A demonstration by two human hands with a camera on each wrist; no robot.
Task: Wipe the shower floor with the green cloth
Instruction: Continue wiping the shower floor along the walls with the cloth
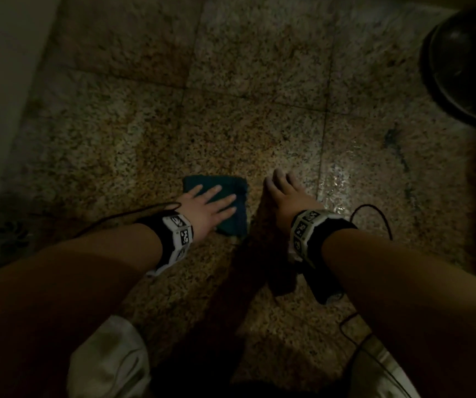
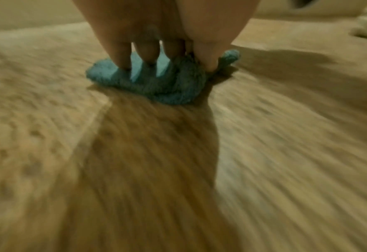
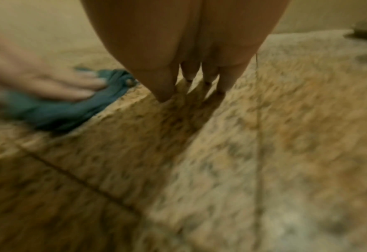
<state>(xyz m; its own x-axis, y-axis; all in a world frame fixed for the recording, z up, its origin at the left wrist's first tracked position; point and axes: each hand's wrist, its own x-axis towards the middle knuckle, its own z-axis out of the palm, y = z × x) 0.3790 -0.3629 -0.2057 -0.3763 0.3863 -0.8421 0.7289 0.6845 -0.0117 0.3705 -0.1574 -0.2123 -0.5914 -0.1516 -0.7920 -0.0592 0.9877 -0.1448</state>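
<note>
A folded green cloth point(image 1: 231, 186) lies flat on the speckled stone shower floor point(image 1: 145, 133). My left hand point(image 1: 211, 202) presses down on it with straight, spread fingers. In the left wrist view the fingertips point(image 2: 122, 59) push into the bunched cloth point(image 2: 173, 88). My right hand point(image 1: 284, 191) rests on the bare floor just right of the cloth, fingers straight and together, holding nothing. The right wrist view shows its fingertips point(image 3: 165, 92) touching the floor point(image 3: 264, 136), with the cloth point(image 3: 55, 112) under my left hand point(image 3: 49, 83) at the left.
A dark round bucket point(image 1: 466, 64) stands at the far right. A pale wall point(image 1: 4, 81) runs along the left. A wet patch point(image 1: 334, 182) glistens right of my right hand. My knees in light trousers point(image 1: 110, 360) are at the bottom. A black cable point(image 1: 374, 214) trails from the right wrist.
</note>
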